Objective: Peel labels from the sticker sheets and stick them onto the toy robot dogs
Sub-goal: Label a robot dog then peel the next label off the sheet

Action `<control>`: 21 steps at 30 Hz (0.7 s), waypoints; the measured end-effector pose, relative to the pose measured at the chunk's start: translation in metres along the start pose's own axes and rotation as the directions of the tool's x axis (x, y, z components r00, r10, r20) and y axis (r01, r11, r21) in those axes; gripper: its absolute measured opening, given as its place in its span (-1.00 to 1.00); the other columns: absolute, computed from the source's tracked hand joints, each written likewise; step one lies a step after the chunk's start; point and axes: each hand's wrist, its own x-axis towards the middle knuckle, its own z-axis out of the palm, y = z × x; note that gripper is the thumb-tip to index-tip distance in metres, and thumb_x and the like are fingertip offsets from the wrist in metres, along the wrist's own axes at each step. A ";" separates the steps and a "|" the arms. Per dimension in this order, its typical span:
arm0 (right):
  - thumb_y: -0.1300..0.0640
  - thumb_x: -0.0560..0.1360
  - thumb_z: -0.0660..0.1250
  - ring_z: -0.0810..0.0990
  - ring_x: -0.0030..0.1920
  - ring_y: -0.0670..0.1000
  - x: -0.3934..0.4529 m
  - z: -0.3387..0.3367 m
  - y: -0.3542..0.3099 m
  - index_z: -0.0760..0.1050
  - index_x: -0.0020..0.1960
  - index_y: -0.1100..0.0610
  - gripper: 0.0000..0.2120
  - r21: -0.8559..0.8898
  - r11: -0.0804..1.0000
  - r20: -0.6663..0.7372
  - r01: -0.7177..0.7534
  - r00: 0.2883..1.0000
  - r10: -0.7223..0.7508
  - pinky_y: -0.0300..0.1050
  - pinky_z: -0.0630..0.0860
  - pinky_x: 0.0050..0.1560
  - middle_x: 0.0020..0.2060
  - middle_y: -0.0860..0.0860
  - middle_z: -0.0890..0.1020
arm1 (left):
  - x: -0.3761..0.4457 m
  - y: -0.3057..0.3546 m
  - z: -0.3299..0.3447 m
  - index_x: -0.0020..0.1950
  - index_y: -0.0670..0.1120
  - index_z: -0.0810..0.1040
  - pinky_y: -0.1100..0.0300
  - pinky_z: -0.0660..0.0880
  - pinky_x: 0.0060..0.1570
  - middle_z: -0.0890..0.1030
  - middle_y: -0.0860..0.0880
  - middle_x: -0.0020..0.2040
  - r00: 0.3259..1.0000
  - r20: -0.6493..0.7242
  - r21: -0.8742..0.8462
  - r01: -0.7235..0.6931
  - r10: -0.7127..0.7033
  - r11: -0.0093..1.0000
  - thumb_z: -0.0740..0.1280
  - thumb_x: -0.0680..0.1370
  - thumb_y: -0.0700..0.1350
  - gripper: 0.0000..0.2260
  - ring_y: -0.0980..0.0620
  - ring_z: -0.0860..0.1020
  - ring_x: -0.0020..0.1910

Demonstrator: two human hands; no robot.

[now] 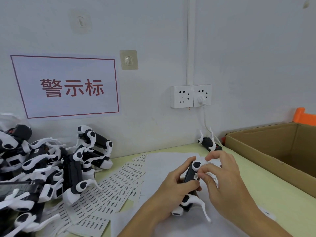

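Note:
My left hand (174, 187) grips a black-and-white toy robot dog (191, 175) above the table, its white legs hanging down toward me. My right hand (220, 178) pinches a small white label (195, 176) against the dog's black body with thumb and forefinger, the other fingers raised. Sticker sheets (109, 187) with rows of small printed labels lie fanned out on the table to the left of my hands. A pile of toy robot dogs (51, 168) is heaped at the left edge. A single dog (207, 142) lies against the wall behind my hands.
An open cardboard box (266, 151) stands on the right, with an orange crate (304, 116) behind it. White paper sheets (162, 168) cover the table under my hands. Wall sockets (190, 96) with a plugged cable and a red-lettered sign (68, 87) are on the wall.

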 end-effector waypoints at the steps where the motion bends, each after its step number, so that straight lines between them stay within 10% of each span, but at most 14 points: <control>1: 0.39 0.40 0.51 0.33 0.08 -0.08 0.000 0.000 0.000 0.62 -0.22 0.08 -0.77 -0.006 1.000 -0.003 0.003 1.000 -0.003 0.07 0.38 0.02 0.03 -0.03 0.47 | 0.000 0.000 0.000 0.46 0.29 0.39 0.10 0.45 0.01 0.65 -0.07 -0.15 1.000 -0.002 0.001 -0.003 0.003 1.000 0.38 0.45 -0.08 -0.39 0.00 0.56 -0.18; 21: 0.35 0.39 0.52 0.33 0.04 -0.09 0.000 0.002 0.004 0.62 -0.20 0.07 -0.80 -0.054 0.998 -0.017 0.045 0.999 -0.045 0.03 0.40 -0.03 0.02 -0.05 0.45 | 0.002 0.000 0.002 0.39 0.34 0.45 0.13 0.49 0.05 0.67 -0.02 -0.17 0.999 -0.029 0.030 -0.032 0.033 0.999 0.33 0.47 0.00 -0.50 0.06 0.62 -0.08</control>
